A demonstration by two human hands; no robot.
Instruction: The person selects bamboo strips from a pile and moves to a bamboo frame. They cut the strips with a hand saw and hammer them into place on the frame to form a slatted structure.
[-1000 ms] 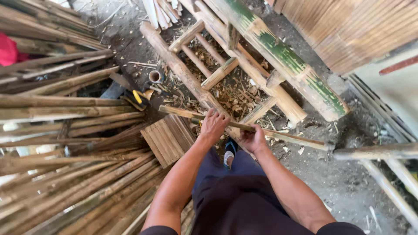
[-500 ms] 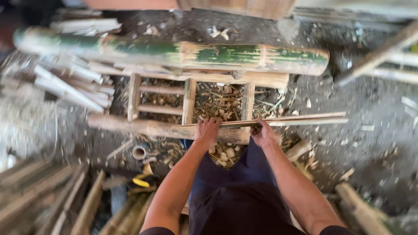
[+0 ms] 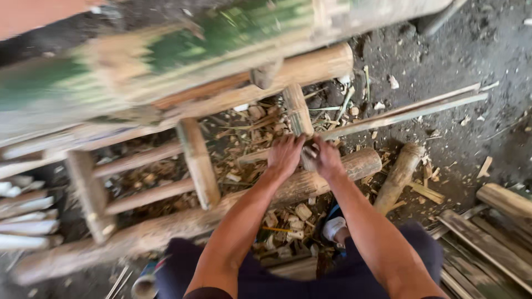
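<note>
- Dirt floor point(image 3: 487, 50) littered with wood chips point(image 3: 288, 218) lies beneath a ladder-like bamboo frame point(image 3: 194, 160).
- Left hand point(image 3: 285, 155) and right hand point(image 3: 327, 158) sit side by side, each grip closed around the near end of a thin bamboo strip point(image 3: 404, 111).
- Strip runs away rightward, just above the frame's lower pole point(image 3: 354, 166).
- Thick green bamboo pole point(image 3: 221, 39) crosses above.

Left hand point(image 3: 285, 155) and right hand point(image 3: 327, 158) side by side, fingers curled; forearms outstretched
</note>
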